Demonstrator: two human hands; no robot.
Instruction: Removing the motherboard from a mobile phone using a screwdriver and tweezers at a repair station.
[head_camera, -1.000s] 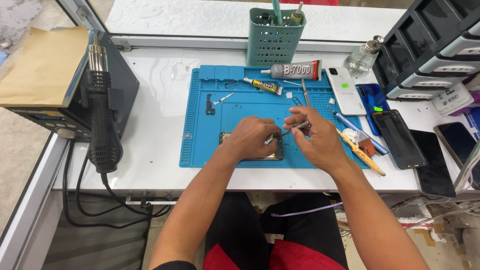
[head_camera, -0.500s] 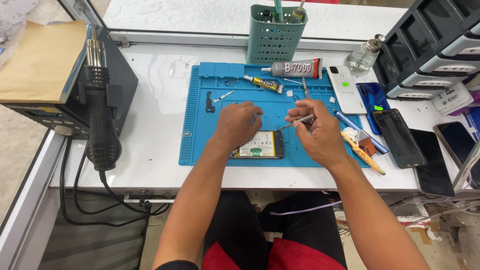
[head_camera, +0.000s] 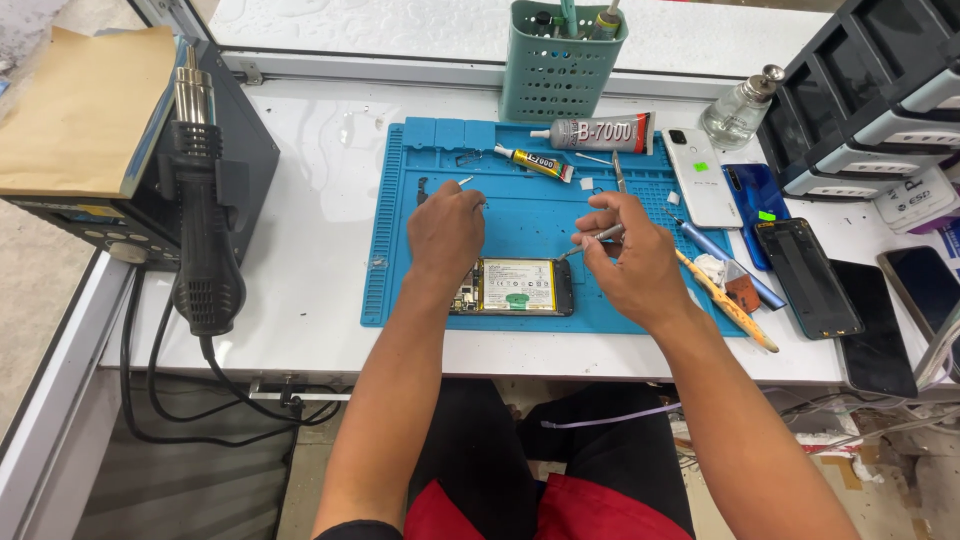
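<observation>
Partly hidden opened phone (head_camera: 520, 287), left hand (head_camera: 446, 232) (grip unclear), right hand (head_camera: 632, 262) pinching tweezers (head_camera: 592, 239).

Mat: blue work mat (head_camera: 520, 215) on white bench (head_camera: 310, 200).
Glue: large grey tube (head_camera: 595, 133) at the mat's far edge; small yellow-black tube (head_camera: 535, 163) just beside it.
Holder: green perforated tool cup (head_camera: 560, 65) behind the mat.
Bottle: clear glass dispenser (head_camera: 735, 110), right of the tubes.
Phones: white (head_camera: 702, 178), blue (head_camera: 757, 200), dark ones (head_camera: 808, 275) in a row to the right.
Heat tool: black hot-air gun (head_camera: 205, 230) docked on its station (head_camera: 150, 215), left.
Bins: dark drawer rack (head_camera: 870, 90), far right.
</observation>
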